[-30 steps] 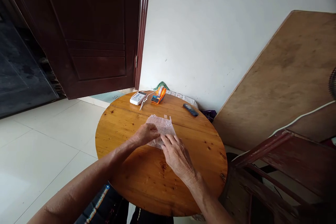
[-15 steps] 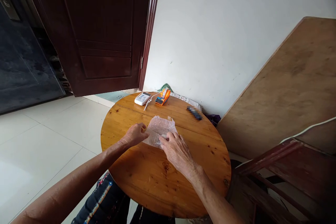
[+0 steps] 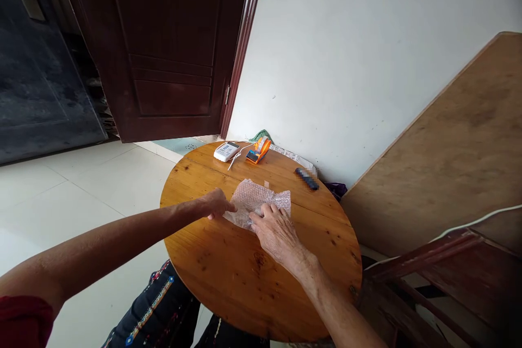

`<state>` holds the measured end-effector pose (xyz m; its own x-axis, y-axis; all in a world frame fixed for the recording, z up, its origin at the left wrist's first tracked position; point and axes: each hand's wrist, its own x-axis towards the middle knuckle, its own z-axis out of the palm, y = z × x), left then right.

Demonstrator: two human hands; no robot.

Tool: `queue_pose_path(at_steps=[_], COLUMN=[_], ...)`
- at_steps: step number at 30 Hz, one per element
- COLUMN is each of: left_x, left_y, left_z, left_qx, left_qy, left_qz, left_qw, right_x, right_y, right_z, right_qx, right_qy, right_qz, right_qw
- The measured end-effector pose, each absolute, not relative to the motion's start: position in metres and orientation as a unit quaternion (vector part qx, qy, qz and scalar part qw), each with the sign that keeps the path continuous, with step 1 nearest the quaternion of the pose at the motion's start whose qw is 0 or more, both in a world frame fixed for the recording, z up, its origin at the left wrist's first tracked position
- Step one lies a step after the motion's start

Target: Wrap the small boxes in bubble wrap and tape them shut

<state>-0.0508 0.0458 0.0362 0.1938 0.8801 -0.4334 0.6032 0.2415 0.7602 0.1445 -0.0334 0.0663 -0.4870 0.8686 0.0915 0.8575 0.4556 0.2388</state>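
A piece of clear bubble wrap (image 3: pixel 253 193) lies partly folded on the round wooden table (image 3: pixel 228 283), its right end flaring up beyond my right hand. My right hand (image 3: pixel 275 231) rests palm down on the wrap, fingers spread and slightly bent, pressing on it. At the wrap's left edge is my left hand (image 3: pixel 218 204), fingers bent and one fingertip on the plastic; it looks closed on that edge, though part of the grip is hidden. Whether anything lies inside the folds, I cannot make out.
Toward the back of the table are a white device with a cord (image 3: pixel 226 151) and an orange tape dispenser (image 3: pixel 258 151). A dark, blurred-out object (image 3: pixel 306 179) lies at the back right. The white wall (image 3: pixel 326 65) rises behind, with a wooden panel (image 3: pixel 457 136) on the right.
My left hand has turned and come against the wrap's left edge. On the right, the wrap's end has spread outward past my right hand, which stays on it. The view has shifted slightly.
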Motion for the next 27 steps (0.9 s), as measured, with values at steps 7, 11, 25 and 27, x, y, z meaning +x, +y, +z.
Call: queue_pose_path(at_steps=[7, 11, 25, 27], left_x=[-0.044, -0.033, 0.011, 0.008], left_y=[0.045, 0.035, 0.019, 0.017], left_z=[0.040, 0.041, 0.049, 0.054], left_qx=[0.574, 0.544, 0.599, 0.644], left_qy=[0.587, 0.550, 0.464, 0.441], left_qz=[0.192, 0.251, 0.295, 0.276], left_qw=[0.538, 0.582, 0.583, 0.560], right_x=[0.145, 0.143, 0.159, 0.165], right_y=[-0.033, -0.033, -0.044, -0.044], right_z=[0.065, 0.067, 0.052, 0.049], right_qx=[0.509, 0.510, 0.553, 0.544], right_qy=[0.851, 0.853, 0.817, 0.816], right_qz=[0.122, 0.111, 0.013, -0.012], right_qw=[0.029, 0.022, -0.160, -0.194])
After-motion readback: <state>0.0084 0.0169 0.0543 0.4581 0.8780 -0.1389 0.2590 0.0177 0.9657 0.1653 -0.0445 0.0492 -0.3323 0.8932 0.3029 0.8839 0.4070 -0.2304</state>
